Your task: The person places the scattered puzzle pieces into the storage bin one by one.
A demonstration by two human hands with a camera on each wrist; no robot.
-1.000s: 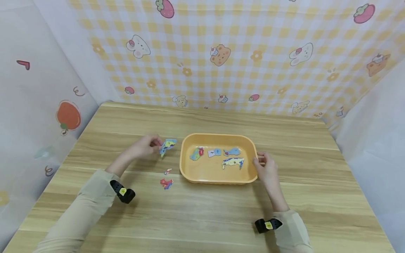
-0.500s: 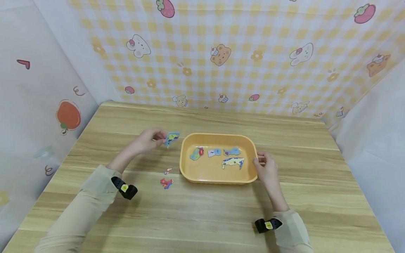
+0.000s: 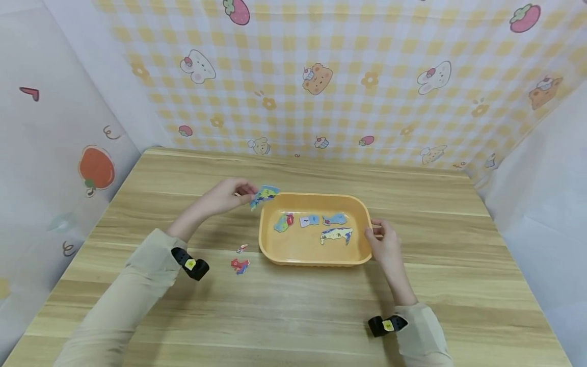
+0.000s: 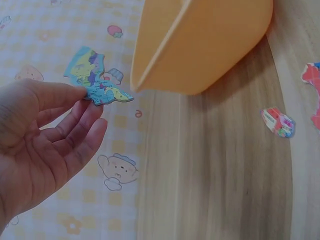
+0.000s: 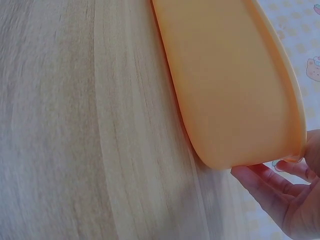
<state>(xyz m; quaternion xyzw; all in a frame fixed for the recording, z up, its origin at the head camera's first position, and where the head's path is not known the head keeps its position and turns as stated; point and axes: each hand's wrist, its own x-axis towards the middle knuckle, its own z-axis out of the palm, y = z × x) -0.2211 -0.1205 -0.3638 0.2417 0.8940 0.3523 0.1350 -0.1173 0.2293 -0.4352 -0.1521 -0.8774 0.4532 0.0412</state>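
My left hand (image 3: pixel 227 196) pinches a map puzzle piece (image 3: pixel 265 195) between thumb and fingertips, in the air over the left rim of the orange-yellow plastic tray. In the left wrist view this piece (image 4: pixel 92 75) shows light blue, yellow and purple print with a jagged outline. My right hand (image 3: pixel 386 244) holds the right end of the tray (image 3: pixel 293 254) at its rim; in the right wrist view fingers (image 5: pixel 260 190) touch the outer wall. Inside the tray lie several flat printed pieces, among them a yellow and blue one (image 3: pixel 337 234) and a green and red one (image 3: pixel 284 222).
Left of the tray, on the wooden table (image 3: pixel 302 316), lie a red and blue puzzle piece (image 3: pixel 240 265) and a smaller red-white one (image 3: pixel 242 248). A yellow checked cloth (image 3: pixel 284 112) with cartoon prints hangs behind the table. White sheets flank it at both sides.
My left hand has moved right and away from me, carrying the map puzzle piece from beside the tray to its left rim. The right hand and tray stay in place.
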